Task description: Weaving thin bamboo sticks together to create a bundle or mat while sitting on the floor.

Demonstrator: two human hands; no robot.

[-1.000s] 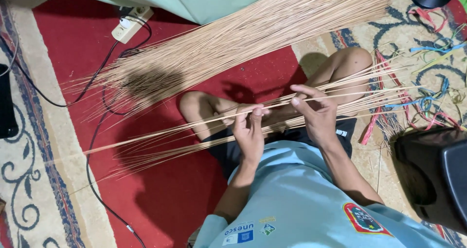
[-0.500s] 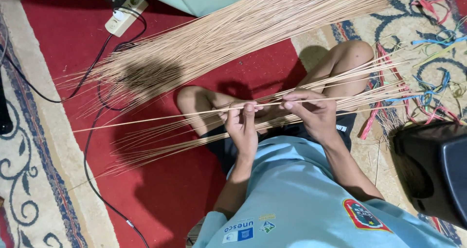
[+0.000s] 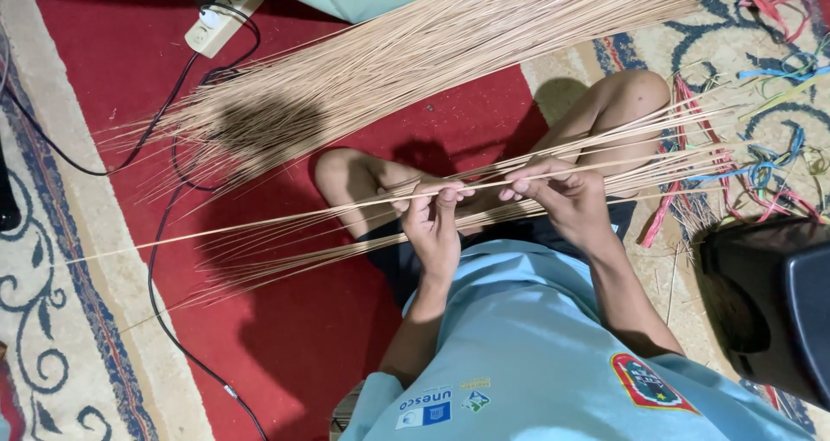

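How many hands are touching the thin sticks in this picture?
2. The left hand pinches a long thin stick near the middle of the view; the right hand grips the same stick just beside it. No other hands show.

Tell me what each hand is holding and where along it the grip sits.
Both hands pinch one thin palm-leaf stick near its middle: the left hand and the right hand grip it a little apart, fingertips closed on it, above the sticks lying across the lap.
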